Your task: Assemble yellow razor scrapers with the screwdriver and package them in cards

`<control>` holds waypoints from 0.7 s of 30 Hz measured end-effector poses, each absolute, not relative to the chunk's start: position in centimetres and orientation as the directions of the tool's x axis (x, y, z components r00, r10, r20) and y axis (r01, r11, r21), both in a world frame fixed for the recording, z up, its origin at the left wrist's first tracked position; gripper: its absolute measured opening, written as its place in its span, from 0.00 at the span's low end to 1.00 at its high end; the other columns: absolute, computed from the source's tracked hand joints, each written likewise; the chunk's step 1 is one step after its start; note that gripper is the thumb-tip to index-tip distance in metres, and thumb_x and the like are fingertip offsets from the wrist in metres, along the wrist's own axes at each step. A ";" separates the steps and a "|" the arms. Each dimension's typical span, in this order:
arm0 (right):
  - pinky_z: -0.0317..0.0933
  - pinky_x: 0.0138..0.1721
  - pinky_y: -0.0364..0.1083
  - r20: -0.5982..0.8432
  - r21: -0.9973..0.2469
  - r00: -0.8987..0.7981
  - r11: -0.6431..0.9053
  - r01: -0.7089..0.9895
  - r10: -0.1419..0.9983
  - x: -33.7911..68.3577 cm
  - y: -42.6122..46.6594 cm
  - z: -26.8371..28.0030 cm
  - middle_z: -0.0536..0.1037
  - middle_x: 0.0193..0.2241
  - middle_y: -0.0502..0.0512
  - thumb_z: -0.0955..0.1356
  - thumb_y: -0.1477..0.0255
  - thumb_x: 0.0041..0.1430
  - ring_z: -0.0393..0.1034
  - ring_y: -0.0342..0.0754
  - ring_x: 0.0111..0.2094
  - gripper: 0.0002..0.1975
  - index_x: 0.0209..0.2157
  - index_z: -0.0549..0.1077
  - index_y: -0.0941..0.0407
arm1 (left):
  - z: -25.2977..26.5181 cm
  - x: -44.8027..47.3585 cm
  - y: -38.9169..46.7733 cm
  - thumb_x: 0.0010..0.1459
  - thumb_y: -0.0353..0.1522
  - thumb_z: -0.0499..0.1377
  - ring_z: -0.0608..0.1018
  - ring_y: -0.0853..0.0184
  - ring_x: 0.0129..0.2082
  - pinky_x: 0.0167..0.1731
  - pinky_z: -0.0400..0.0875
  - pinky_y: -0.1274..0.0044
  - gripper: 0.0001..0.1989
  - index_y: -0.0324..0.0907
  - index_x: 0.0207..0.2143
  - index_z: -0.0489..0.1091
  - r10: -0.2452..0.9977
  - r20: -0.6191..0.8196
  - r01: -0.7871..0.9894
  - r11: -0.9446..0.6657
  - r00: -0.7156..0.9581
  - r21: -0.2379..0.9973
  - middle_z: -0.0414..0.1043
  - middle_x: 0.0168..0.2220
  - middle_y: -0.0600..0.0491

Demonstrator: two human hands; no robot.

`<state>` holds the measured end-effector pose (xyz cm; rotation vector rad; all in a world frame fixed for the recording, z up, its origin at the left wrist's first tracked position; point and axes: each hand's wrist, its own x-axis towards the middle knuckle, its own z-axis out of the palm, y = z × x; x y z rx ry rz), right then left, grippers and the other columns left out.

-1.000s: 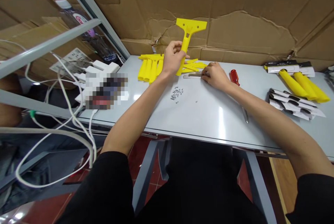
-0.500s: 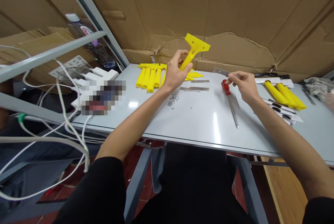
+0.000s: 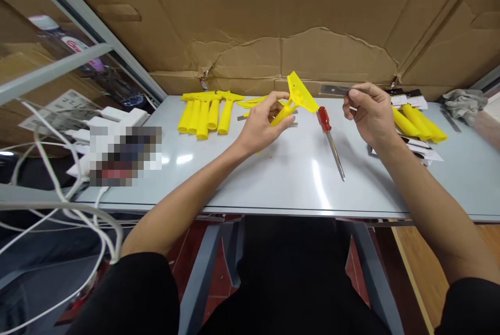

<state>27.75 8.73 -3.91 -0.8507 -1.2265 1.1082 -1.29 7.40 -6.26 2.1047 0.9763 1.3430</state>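
My left hand (image 3: 261, 122) is wrapped round the handle of a yellow plastic scraper (image 3: 300, 94), whose wide head tilts up to the right. Between the thumb and fingers of my right hand (image 3: 369, 111) is a thin metal blade (image 3: 334, 90), its free end pointing left toward the scraper head; the two are apart. Below them on the table lies a screwdriver (image 3: 331, 142) with a red handle. Several yellow scraper handles (image 3: 202, 116) lie in a group left of my left hand. Metal strips behind that hand are partly hidden.
At right, yellow scrapers (image 3: 424, 122) lie over black-and-white packaging cards (image 3: 427, 152), near a grey cloth (image 3: 463, 106). White power strips and cables (image 3: 113, 121) crowd the left end, by a metal frame (image 3: 89, 53) and a bottle (image 3: 88, 59). Cardboard (image 3: 250, 22) stands behind the table (image 3: 265, 189).
The scraper has come lower and turned, its head now facing right. The blade in my right hand has moved level with the head. The view has shifted somewhat.
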 end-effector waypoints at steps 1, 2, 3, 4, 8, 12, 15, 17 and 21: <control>0.53 0.23 0.38 0.288 -0.941 -0.011 0.281 -0.189 0.957 27.5 8.5 -3.9 0.71 0.29 0.49 0.84 0.52 0.45 0.65 0.32 0.26 0.31 0.40 0.73 0.57 | -6.2 -1.2 7.3 0.70 0.45 0.64 0.71 0.70 0.28 0.28 0.68 0.77 0.17 0.47 0.55 0.73 0.779 0.562 0.301 -0.626 0.277 0.719 0.71 0.31 0.59; 0.50 0.22 0.38 0.288 -0.940 -0.006 0.281 -0.191 0.958 27.3 8.3 -4.0 0.69 0.27 0.49 0.83 0.51 0.46 0.62 0.32 0.24 0.31 0.42 0.75 0.56 | -6.1 -1.1 7.3 0.73 0.49 0.61 0.69 0.70 0.26 0.26 0.66 0.77 0.17 0.47 0.52 0.74 0.791 0.545 0.289 -0.610 0.278 0.738 0.68 0.29 0.59; 0.48 0.21 0.39 0.285 -0.941 -0.007 0.279 -0.191 0.958 27.0 8.0 -4.0 0.69 0.27 0.49 0.82 0.51 0.48 0.61 0.32 0.23 0.31 0.45 0.77 0.55 | -5.9 -1.0 7.1 0.75 0.52 0.59 0.67 0.71 0.25 0.24 0.65 0.77 0.20 0.47 0.47 0.75 0.801 0.532 0.280 -0.596 0.276 0.752 0.66 0.27 0.59; 0.47 0.21 0.39 0.284 -0.942 -0.014 0.277 -0.190 0.959 26.8 7.8 -4.0 0.70 0.28 0.49 0.81 0.50 0.50 0.61 0.32 0.23 0.31 0.49 0.78 0.54 | -5.8 -0.8 7.0 0.74 0.55 0.59 0.67 0.71 0.24 0.24 0.65 0.77 0.22 0.46 0.44 0.75 0.811 0.518 0.265 -0.581 0.273 0.769 0.65 0.27 0.59; 0.54 0.23 0.38 0.336 -0.929 -0.044 0.323 -0.181 0.941 26.1 6.9 -3.9 0.78 0.39 0.52 0.79 0.50 0.56 0.70 0.32 0.29 0.31 0.54 0.78 0.53 | -5.2 -0.4 6.1 0.64 0.50 0.72 0.84 0.67 0.33 0.26 0.78 0.79 0.22 0.43 0.45 0.74 0.852 0.422 0.104 -0.471 0.310 0.876 0.79 0.36 0.53; 0.56 0.21 0.39 0.393 -0.908 -0.026 0.383 -0.171 0.919 25.5 6.3 -3.6 0.79 0.39 0.53 0.80 0.49 0.53 0.72 0.35 0.28 0.32 0.47 0.74 0.58 | -4.4 0.0 5.1 0.60 0.42 0.75 0.88 0.65 0.32 0.19 0.77 0.80 0.24 0.44 0.50 0.68 0.866 0.341 -0.048 -0.348 0.366 0.936 0.82 0.52 0.47; 0.61 0.21 0.39 0.388 -0.908 -0.021 0.378 -0.181 0.922 25.1 5.9 -3.6 0.81 0.39 0.53 0.82 0.51 0.49 0.76 0.39 0.29 0.34 0.42 0.66 0.58 | -4.1 0.3 4.4 0.59 0.42 0.77 0.87 0.66 0.26 0.15 0.76 0.80 0.28 0.46 0.51 0.65 0.871 0.303 -0.102 -0.286 0.387 0.953 0.82 0.53 0.47; 0.68 0.24 0.41 0.369 -0.916 -0.048 0.354 -0.190 0.928 24.8 5.6 -3.9 0.82 0.41 0.53 0.83 0.53 0.49 0.78 0.41 0.31 0.35 0.42 0.62 0.58 | -4.1 0.6 4.0 0.60 0.46 0.77 0.86 0.67 0.23 0.14 0.75 0.80 0.28 0.46 0.50 0.65 0.871 0.312 -0.116 -0.290 0.380 0.950 0.82 0.51 0.49; 0.72 0.31 0.40 0.367 -0.924 -0.118 0.347 -0.164 0.923 24.0 5.2 -4.8 0.82 0.40 0.54 0.82 0.54 0.52 0.77 0.38 0.33 0.33 0.37 0.62 0.60 | -4.5 1.2 3.4 0.62 0.51 0.74 0.84 0.69 0.21 0.13 0.74 0.80 0.28 0.46 0.48 0.66 0.871 0.357 -0.120 -0.336 0.337 0.934 0.83 0.48 0.52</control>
